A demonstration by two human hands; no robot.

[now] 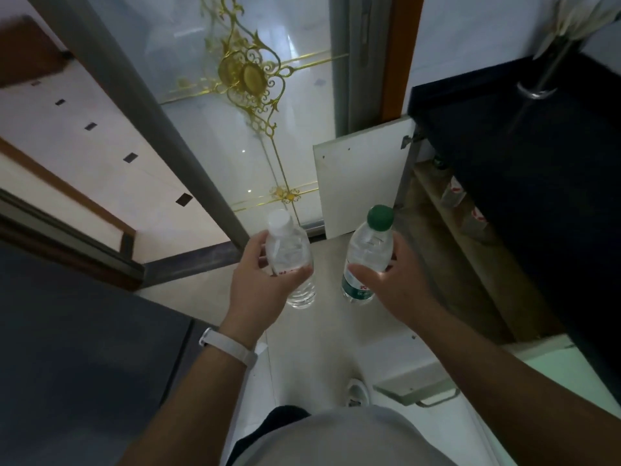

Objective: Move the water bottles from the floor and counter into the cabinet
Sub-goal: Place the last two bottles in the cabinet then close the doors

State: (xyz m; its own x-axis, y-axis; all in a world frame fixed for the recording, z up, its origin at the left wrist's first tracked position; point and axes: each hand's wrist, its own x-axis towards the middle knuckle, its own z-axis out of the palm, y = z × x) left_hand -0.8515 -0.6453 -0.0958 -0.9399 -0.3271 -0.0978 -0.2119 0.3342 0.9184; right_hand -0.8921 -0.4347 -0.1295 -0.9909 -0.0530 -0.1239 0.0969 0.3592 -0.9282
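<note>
Head view, looking down at both hands above the floor (302, 331). The left hand (260, 280) is clasped round a clear bottle with a white cap (290, 260), fingers wrapping its middle so that cap and base stand out past the hand; the right hand (398, 284) likewise grips a clear bottle with a green cap (368, 253), thumb across the body just above its green label. Both bottles are carried upright, slightly tilted, near each other but apart, clear of floor and counter. To the right, under the edge of the dark counter (504, 163), the cabinet (453, 237) stands with its white door (356, 176) swung open; a few dim shapes inside, beneath the counter's edge, may be bottles placed there, though they are too dark to tell. Judged state of the task: under way, with two bottles lifted and not yet put in; what remains is to pass them rightward into the opening. No other bottles show on the floor or counter here.
</note>
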